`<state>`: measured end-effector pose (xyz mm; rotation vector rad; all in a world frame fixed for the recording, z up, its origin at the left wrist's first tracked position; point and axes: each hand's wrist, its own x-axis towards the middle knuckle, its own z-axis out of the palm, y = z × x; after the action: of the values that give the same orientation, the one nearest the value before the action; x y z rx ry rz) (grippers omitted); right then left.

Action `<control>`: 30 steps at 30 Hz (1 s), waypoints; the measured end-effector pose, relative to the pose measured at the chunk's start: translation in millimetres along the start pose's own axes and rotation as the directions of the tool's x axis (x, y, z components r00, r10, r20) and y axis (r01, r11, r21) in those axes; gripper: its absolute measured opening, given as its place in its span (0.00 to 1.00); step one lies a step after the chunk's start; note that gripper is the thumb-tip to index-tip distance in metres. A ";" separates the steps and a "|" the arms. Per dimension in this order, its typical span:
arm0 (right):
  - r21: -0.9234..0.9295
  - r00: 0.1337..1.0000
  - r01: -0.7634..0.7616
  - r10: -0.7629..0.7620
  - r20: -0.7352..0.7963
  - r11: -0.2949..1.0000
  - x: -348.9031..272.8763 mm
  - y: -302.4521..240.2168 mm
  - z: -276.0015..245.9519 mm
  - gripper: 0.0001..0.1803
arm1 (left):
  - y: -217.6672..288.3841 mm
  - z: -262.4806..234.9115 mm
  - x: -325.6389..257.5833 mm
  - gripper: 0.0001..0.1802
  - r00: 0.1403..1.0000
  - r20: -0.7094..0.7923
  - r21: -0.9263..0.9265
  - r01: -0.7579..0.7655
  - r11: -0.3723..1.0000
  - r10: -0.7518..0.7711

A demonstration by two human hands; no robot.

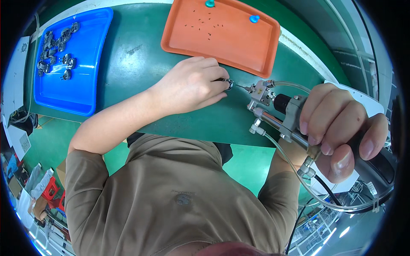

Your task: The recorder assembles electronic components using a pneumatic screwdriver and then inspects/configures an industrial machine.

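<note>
Between the fingers of my left hand (194, 83), a small dark metal part (230, 84) sticks out towards the right; most of it is hidden by the fingers. My right hand (339, 123) is wrapped round the black grip of a dispensing gun (260, 94) with a metal valve body. From its front a thin needle (241, 86) points left, with its tip at or very close to the part; whether they touch I cannot tell. Clear hoses (294, 85) run from the gun.
Past my left hand lies an orange tray (239, 47) with several tiny dark pieces (208, 26), a teal knob (209, 3) and a blue knob (254, 18). At the left, a blue tray (81, 96) bears several dark metal parts (53, 49). Both rest on a green table (132, 38).
</note>
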<state>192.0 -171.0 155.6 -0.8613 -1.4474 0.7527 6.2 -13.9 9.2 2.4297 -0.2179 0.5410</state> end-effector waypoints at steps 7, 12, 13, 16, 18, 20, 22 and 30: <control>0.029 0.999 0.040 -0.040 0.011 0.999 2.5 14.4 1.7 0.15 | -2.1 2.6 -0.8 0.08 1.000 -0.014 -0.003 0.006 1.000 -0.006; 0.020 1.000 0.030 -0.030 0.005 0.999 2.8 16.5 3.4 0.15 | -2.6 2.4 -1.1 0.08 1.000 -0.020 0.002 0.008 1.000 -0.008; 0.019 1.000 0.029 -0.029 0.007 0.999 3.0 17.1 3.3 0.15 | -2.5 2.5 -1.1 0.08 1.000 -0.016 0.003 0.011 1.000 -0.011; 0.011 1.000 0.027 -0.027 0.014 1.000 3.2 17.0 4.6 0.16 | -1.6 2.1 -0.4 0.08 1.000 -0.010 0.004 0.014 1.000 -0.014; -0.003 1.000 0.024 -0.024 0.002 1.000 2.7 16.3 6.3 0.16 | -0.8 2.5 0.4 0.08 1.000 -0.007 0.005 0.015 1.000 -0.015; 0.000 0.999 0.014 -0.014 0.029 1.000 3.0 14.1 2.6 0.16 | -0.4 3.4 0.9 0.08 0.999 -0.019 -0.006 0.031 1.000 -0.031; 0.004 0.998 0.005 -0.005 0.056 1.000 2.7 14.0 1.5 0.16 | -0.1 2.8 1.5 0.08 0.999 -0.017 -0.006 0.030 1.000 -0.030; -0.010 0.998 0.009 -0.008 0.070 1.000 3.8 16.7 3.9 0.16 | -2.4 3.8 -1.3 0.06 1.000 -0.005 0.006 0.016 1.000 -0.016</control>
<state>189.3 -159.0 143.0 -0.8430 -1.5168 0.7763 7.0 -14.3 4.6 2.4340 -0.1943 0.5410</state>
